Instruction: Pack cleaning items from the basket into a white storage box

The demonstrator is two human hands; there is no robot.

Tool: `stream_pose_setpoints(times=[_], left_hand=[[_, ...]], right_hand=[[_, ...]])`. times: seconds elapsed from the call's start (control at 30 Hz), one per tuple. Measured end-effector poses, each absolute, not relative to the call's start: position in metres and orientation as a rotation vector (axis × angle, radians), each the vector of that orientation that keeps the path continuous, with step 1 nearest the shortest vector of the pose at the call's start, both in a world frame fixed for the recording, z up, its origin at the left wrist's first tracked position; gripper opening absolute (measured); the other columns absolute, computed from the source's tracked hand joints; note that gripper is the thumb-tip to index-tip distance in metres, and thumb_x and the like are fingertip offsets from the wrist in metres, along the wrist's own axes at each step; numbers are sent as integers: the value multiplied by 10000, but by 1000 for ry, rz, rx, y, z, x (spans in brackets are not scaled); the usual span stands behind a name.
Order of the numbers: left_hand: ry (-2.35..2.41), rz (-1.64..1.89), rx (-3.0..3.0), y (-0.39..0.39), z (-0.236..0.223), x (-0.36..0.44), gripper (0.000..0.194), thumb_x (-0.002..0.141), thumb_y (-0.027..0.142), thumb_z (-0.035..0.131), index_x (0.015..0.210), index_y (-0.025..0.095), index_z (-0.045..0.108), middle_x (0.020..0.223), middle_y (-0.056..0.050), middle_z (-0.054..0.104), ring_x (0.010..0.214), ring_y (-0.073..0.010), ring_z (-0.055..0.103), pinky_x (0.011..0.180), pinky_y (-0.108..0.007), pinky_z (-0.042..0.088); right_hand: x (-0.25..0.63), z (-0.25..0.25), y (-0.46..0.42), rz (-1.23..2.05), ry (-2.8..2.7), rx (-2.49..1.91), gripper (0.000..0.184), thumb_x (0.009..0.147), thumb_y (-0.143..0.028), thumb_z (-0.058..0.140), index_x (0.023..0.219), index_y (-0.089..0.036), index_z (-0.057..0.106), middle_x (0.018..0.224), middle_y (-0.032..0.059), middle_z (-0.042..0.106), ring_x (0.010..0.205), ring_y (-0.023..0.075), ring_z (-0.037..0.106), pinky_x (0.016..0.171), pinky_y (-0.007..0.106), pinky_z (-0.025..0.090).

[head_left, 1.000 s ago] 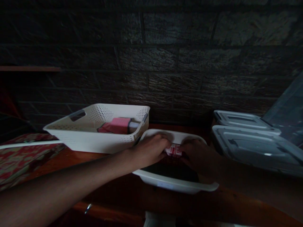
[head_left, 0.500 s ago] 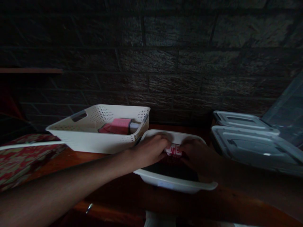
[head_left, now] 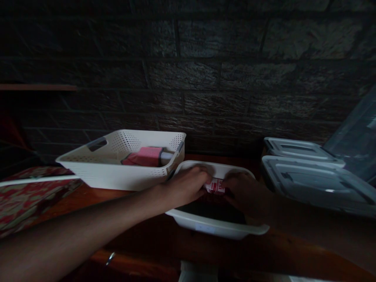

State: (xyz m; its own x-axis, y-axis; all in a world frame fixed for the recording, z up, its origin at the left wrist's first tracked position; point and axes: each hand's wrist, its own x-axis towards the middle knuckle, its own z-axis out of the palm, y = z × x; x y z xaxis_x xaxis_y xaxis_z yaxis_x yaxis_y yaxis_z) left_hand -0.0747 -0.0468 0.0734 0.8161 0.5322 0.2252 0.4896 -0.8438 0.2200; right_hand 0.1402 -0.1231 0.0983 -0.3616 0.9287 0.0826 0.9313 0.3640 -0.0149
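Both my hands reach into a white plastic basin [head_left: 210,227] on the wooden table. Between them is a small red-and-white printed packet [head_left: 216,186]. My left hand [head_left: 189,188] is closed on the packet's left end, thumb below and fingers curled over the top. My right hand [head_left: 246,194], in deep shadow, is closed on the right end. Dark contents fill the lower part of the basin, too dim to make out.
A white perforated basket [head_left: 117,177] stands left of the basin, with a folded pink cloth [head_left: 148,156] inside. Two lidded boxes, a nearer one [head_left: 317,182] and a farther one [head_left: 304,150], sit on the right. A dark brick wall [head_left: 202,74] rises behind. Patterned fabric [head_left: 26,199] lies at left.
The hands and packet have stayed nearly in place; the packet's printed face has tilted very slightly. The view has shifted a little.
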Motion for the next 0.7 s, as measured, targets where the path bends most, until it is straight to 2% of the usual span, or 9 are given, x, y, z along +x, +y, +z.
stream_pose_setpoints(times=[0.13, 0.27, 0.37, 0.7], left_hand=[[826, 420, 2838, -46, 74, -75, 190, 822, 164, 648, 1006, 210, 654, 1069, -67, 633, 1049, -241, 606, 890, -374, 488], [813, 420, 2846, -47, 75, -74, 162, 822, 156, 637, 977, 203, 654, 1051, -68, 631, 1026, -232, 609, 868, -359, 489], [799, 432, 2838, -46, 73, -74, 166, 810, 138, 628, 961, 202, 652, 1035, -64, 629, 1013, -223, 607, 861, -346, 487], [792, 439, 2848, -47, 75, -76, 191, 820, 146, 627, 1001, 199, 658, 1054, -72, 633, 1034, -232, 604, 847, -353, 473]], right_hand=[[142, 97, -124, -47, -2524, -1732, 205, 880, -228, 599, 1013, -190, 751, 1049, 112, 716, 929, 290, 684, 760, 390, 532], [143, 95, -124, -45, -2542, -1688, 199, 876, -220, 607, 1009, -181, 750, 1030, 107, 718, 944, 285, 679, 808, 400, 527], [142, 94, -125, -70, -2507, -1733, 199, 869, -233, 622, 1014, -187, 750, 1066, 112, 711, 953, 289, 673, 788, 398, 522], [140, 96, -126, -48, -2515, -1746, 199, 885, -205, 605, 1026, -176, 742, 1093, 120, 707, 987, 283, 668, 821, 386, 518]])
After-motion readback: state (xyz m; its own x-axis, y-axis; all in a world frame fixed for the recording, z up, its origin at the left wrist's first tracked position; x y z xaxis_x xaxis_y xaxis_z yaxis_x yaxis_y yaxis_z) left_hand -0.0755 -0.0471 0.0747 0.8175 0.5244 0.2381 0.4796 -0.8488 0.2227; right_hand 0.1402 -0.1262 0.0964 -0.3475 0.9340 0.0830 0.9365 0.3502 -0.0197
